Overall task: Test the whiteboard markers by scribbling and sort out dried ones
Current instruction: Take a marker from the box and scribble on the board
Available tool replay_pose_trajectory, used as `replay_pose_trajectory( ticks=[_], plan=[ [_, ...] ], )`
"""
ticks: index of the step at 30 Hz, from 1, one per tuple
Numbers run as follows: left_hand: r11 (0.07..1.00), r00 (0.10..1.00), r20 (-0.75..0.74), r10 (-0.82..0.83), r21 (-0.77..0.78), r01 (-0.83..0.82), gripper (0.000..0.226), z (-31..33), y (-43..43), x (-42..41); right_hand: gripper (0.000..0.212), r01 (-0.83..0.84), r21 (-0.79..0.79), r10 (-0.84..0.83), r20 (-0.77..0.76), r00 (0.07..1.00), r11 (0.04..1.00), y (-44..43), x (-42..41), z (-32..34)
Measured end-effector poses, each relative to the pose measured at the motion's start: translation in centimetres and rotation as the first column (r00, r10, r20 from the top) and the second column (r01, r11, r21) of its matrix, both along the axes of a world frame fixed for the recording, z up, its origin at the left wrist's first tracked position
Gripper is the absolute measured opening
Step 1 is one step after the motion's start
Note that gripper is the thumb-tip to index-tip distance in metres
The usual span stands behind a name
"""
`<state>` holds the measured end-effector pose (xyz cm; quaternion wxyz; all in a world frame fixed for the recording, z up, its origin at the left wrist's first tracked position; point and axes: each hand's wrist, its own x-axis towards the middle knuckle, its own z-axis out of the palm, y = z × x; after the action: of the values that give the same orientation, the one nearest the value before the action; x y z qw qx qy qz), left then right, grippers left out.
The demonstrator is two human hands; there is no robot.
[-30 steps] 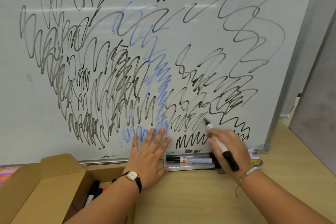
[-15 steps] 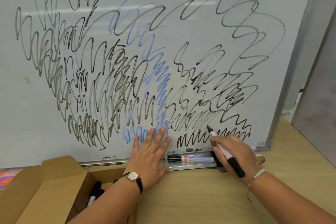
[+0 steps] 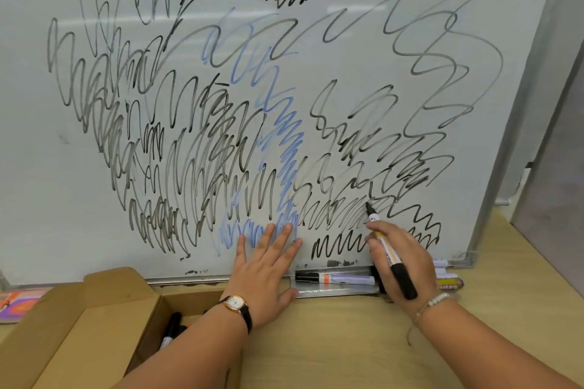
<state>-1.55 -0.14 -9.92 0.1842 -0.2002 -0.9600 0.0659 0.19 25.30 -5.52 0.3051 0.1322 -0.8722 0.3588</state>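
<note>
Marker (image 3: 389, 252) in right hand (image 3: 417, 259), tray markers (image 3: 448, 281) half hidden, box (image 3: 104, 303) cropped

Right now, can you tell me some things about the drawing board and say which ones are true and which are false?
1. The right hand holds a marker with its tip on the whiteboard. True.
2. The left hand holds a marker too. False: it lies flat and open on the whiteboard.
3. All the scribbles are black. False: some are blue scribbles.
4. A spare marker lies on the tray under the whiteboard. True.
5. The cardboard box is closed. False: it is open, with markers inside.
</note>
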Motion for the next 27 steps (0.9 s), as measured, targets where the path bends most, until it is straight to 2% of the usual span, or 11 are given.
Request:
replay_pose_trajectory(
  ticks=[3, 4, 8, 11, 14, 16, 18, 21, 22, 24, 27],
  plan=[
    [0.998, 0.996, 0.084, 0.0, 0.056, -0.005, 0.079, 0.8, 0.1, 0.3, 0.04, -0.156, 0.306, 0.132, 0.099, 0.986, 0.939, -1.8, 0.0, -0.2],
    [0.995, 0.995, 0.096, -0.012, 0.098, 0.002, 0.074, 1.1, -0.1, 0.5, 0.04, -0.169, 0.345, 0.148, 0.087, 0.985, 0.923, -2.2, -0.2, -0.1],
    [0.93, 0.991, 0.094, -0.092, 0.365, 0.052, 0.059, 2.7, -1.0, 1.1, 0.046, -0.117, 0.136, 0.101, 0.116, 0.988, 0.984, -4.6, -1.0, 1.7],
    [0.895, 0.992, -0.011, -0.123, 0.431, 0.116, 0.056, 3.9, -3.0, 1.3, 0.055, -0.22, 0.242, 0.193, 0.132, 0.972, 0.945, -7.3, -0.6, 2.4],
    [0.887, 0.992, -0.112, -0.066, 0.449, 0.11, 0.055, 6.1, -6.0, 1.1, 0.016, -0.244, 0.105, 0.232, 0.113, 0.966, 0.964, -10.7, -0.4, 4.0],
    [0.882, 0.989, -0.146, 0.003, 0.467, 0.066, 0.054, 7.8, -8.5, 1.0, 0.026, -0.266, 0.013, 0.265, 0.039, 0.963, 0.964, -13.2, -0.7, 5.2],
    [0.875, 0.981, -0.169, 0.095, 0.484, -0.002, 0.054, 9.3, -11.9, 1.0, 0.029, -0.328, 0.04, 0.329, -0.015, 0.944, 0.944, -16.8, -0.7, 6.6],
    [0.862, 0.962, -0.164, 0.217, 0.495, -0.11, 0.059, 11.0, -16.6, 0.8, 0.014, -0.437, 0.032, 0.437, -0.001, 0.899, 0.899, -21.7, -0.6, 8.4],
    [0.858, 0.953, -0.165, 0.253, 0.494, -0.142, 0.061, 11.4, -18.0, 0.7, 0.018, -0.464, 0.038, 0.464, 0.007, 0.886, 0.885, -23.2, -0.7, 8.9],
    [0.837, 0.93, -0.135, 0.342, 0.494, -0.236, 0.068, 12.0, -21.0, 0.7, 0.041, -0.513, 0.08, 0.512, 0.026, 0.858, 0.855, -26.5, -0.9, 9.6],
    [0.788, 0.897, -0.031, 0.441, 0.492, -0.37, 0.078, 11.8, -24.6, 0.8, 0.047, -0.528, 0.139, 0.525, 0.066, 0.849, 0.838, -30.5, -1.4, 10.8]
  ],
)
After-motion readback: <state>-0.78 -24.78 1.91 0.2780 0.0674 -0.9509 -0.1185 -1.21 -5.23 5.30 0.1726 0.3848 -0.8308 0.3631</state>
